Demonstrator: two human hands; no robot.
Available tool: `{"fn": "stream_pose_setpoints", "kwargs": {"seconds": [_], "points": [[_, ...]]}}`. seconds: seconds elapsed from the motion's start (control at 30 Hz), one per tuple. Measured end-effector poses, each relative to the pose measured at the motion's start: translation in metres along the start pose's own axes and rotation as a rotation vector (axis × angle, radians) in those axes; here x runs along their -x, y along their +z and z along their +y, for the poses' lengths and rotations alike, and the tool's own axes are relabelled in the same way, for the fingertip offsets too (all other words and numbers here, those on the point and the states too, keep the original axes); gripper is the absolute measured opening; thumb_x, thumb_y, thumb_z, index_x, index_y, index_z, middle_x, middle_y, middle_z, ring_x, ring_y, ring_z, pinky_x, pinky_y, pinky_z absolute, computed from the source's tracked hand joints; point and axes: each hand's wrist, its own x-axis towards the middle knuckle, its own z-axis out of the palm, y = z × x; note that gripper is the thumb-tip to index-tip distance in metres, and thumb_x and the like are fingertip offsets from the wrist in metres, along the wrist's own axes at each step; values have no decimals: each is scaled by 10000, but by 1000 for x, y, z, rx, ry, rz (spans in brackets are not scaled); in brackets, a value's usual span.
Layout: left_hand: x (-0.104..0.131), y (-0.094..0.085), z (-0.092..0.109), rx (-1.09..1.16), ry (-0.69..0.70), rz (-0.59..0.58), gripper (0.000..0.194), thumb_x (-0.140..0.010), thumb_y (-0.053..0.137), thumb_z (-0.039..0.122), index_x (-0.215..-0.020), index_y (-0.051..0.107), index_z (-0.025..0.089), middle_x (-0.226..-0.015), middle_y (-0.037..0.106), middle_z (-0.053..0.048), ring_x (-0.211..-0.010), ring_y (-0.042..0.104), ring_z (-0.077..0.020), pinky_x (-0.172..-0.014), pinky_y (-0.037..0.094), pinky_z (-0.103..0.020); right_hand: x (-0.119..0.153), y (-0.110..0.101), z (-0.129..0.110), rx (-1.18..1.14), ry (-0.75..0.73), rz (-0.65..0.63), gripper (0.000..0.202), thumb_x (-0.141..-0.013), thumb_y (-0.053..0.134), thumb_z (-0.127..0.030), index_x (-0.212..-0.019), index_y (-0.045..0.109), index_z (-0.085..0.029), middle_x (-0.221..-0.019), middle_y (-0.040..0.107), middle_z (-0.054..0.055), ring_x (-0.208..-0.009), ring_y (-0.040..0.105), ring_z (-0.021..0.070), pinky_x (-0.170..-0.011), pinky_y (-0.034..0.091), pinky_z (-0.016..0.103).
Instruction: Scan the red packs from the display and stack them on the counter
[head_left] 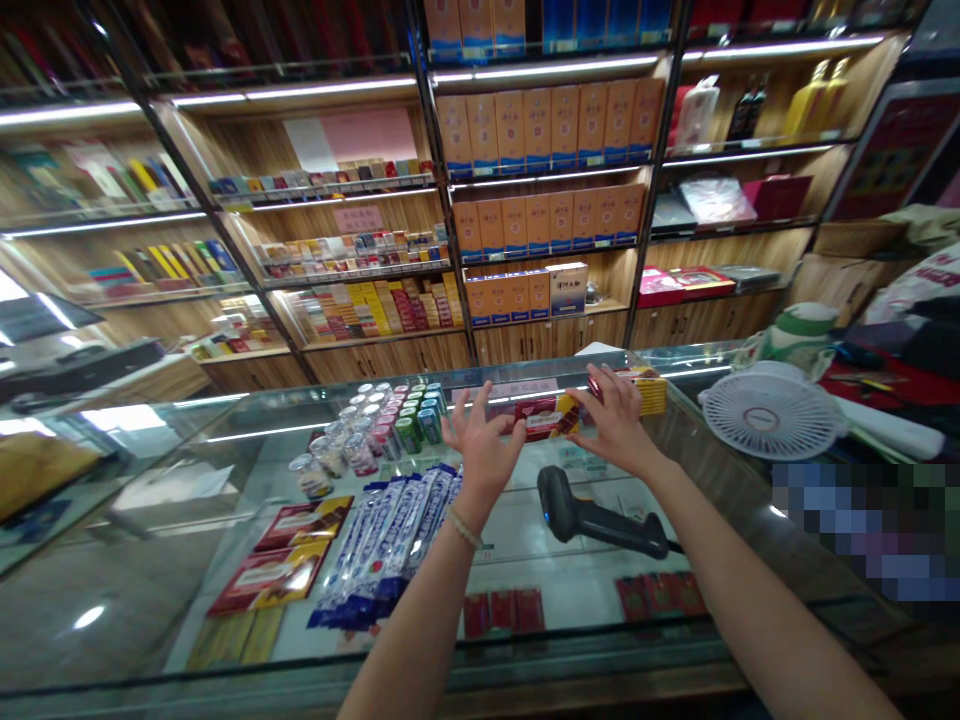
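A red and yellow chocolate package (538, 420) lies over the far part of the glass counter, between my hands. My right hand (619, 420) pinches its right end between thumb and fingers. At its left end is my left hand (486, 450), fingers spread, thumb and index close to the edge; whether they touch it I cannot tell. Nearer to me, a black barcode scanner (600, 525) rests on the glass below my right hand. Blue and white wrapped packs (390, 550) lie in a row left of my left forearm. Two similar chocolate packages (281, 560) lie farther left.
Small jars and tubes (375, 430) stand in rows on the counter's left. Yellow boxes (651, 392) sit beyond my right hand. A white fan (772, 412) and a green and white jug (799, 335) occupy the right. Shelves with orange boxes (547, 130) line the back wall.
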Motion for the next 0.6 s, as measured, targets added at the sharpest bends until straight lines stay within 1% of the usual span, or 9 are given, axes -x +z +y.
{"fn": "stream_pose_setpoints", "kwargs": {"seconds": [0.13,0.2,0.23,0.27,0.33,0.4,0.43,0.5,0.6], "points": [[-1,3,-5,-41,-20,-20,124,-869,712,352,-801,807,312,-1540,555,-19,-1494,348,-378,-1193,149,-749,-1,-4,-1,4,-7,28,627,-822,760,-453,-1381,551,-261,-1629,306,167,-1538,214,368,-1216,169,592],[-2,2,-8,-79,-13,-23,127,-885,697,378,-906,815,336,-1555,538,-29,-1503,337,-371,-1197,144,-734,-2,-6,-1,11,-11,43,620,-819,762,-445,-1373,552,-260,-1629,308,165,-1539,211,366,-1219,162,591],[-2,2,-10,-104,-1,-22,169,-889,693,406,-998,807,345,-1576,513,-41,-1511,326,-369,-1199,143,-725,-2,-7,0,17,-13,47,617,-819,760,-441,-1371,551,-260,-1632,306,162,-1539,209,365,-1222,154,592],[-2,1,-12,-133,17,-22,262,-886,694,446,-1114,781,348,-1605,474,-60,-1520,311,-370,-1203,139,-716,-2,-8,0,22,-14,48,616,-820,756,-438,-1373,549,-260,-1636,302,159,-1540,206,365,-1224,144,593],[-1,0,-15,-192,74,-31,552,-846,720,549,-1350,665,330,-1662,373,-111,-1540,270,-384,-1218,102,-698,-2,-10,2,31,-12,35,619,-823,745,-436,-1381,542,-263,-1644,292,152,-1543,195,367,-1228,124,596],[0,-1,-17,-237,146,-53,818,-774,764,630,-1494,528,320,-1690,302,-142,-1557,229,-398,-1237,22,-675,-2,-11,3,35,-6,11,618,-826,735,-439,-1386,540,-266,-1650,287,146,-1546,184,368,-1232,107,595],[1,0,-18,-251,179,-67,901,-740,787,647,-1527,483,330,-1696,287,-143,-1563,212,-402,-1242,-19,-663,-2,-11,3,37,-2,0,619,-826,732,-440,-1388,541,-266,-1653,286,143,-1546,181,369,-1234,100,593],[2,1,-18,-265,222,-88,955,-701,826,635,-1539,457,361,-1700,283,-127,-1568,195,-411,-1244,-72,-650,-2,-11,3,39,2,-19,628,-826,725,-440,-1399,536,-268,-1658,285,137,-1546,180,369,-1236,93,592],[4,3,-17,-280,229,-108,869,-711,853,553,-1492,514,378,-1700,287,-111,-1564,200,-427,-1236,-81,-670,-2,-11,3,36,-2,-41,632,-835,713,-449,-1413,531,-268,-1664,282,139,-1547,181,368,-1232,95,598]]}}
